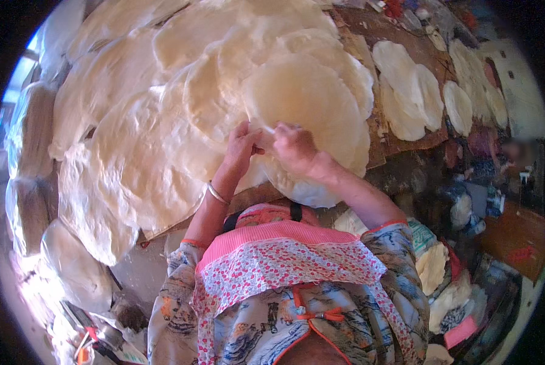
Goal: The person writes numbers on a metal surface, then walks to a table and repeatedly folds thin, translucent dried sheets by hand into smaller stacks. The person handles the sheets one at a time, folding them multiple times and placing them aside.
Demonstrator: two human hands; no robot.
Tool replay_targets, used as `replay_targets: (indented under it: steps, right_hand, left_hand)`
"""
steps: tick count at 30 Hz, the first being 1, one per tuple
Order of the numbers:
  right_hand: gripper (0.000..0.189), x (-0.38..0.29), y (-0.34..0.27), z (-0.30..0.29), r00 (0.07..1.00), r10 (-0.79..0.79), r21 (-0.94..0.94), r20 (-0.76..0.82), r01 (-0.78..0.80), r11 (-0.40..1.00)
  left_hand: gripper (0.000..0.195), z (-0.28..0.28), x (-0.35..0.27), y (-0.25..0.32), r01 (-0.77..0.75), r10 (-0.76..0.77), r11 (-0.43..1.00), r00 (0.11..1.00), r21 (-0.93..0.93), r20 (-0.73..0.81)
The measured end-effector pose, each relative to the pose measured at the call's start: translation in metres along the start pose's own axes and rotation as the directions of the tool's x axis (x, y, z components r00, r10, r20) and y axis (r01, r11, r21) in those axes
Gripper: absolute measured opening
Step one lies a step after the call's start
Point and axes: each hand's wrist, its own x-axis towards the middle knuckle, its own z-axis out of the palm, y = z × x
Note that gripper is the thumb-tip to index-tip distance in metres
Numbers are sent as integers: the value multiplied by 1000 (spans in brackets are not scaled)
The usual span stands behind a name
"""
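Note:
Many thin, pale cream, roundish sheets of unclear material lie overlapping across a large surface. My left hand [244, 145] pinches the near edge of a round sheet [304, 98] between thumb and fingers. Close by on the right, my right hand [294, 145] is closed around a small light-coloured tool, whose tip points left toward my left hand and the sheet's edge. The kind of tool cannot be told. More wrinkled sheets [131, 169] spread out to the left, partly over one another.
On the right, further pale sheets [407, 91] lie on a brown board [414, 143]. Wrapped bundles [35, 130] stand along the left side. Beside my right elbow is a container with pale pieces [432, 269]. A person [514, 153] is at the far right, beyond a brown surface [514, 232].

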Motion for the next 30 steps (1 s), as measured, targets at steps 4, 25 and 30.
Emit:
replay_targets:
  steps: [4,25,30]
  right_hand:
    - [12,-1,-15,-9,1000,-20,-27,20,21,999]
    - [25,19,129,-92,978,139,826,155,-205,525]
    - [25,5,266,-222,962,263,856,75,-197,478]
  left_hand:
    - [17,-6,13,-21,-46,43,998,996,32,84]
    - [28,76,-7,37,-96,74,913,995,-397,-70]
    - [19,36,11,-36,-139,78,944,975,-300,-207]
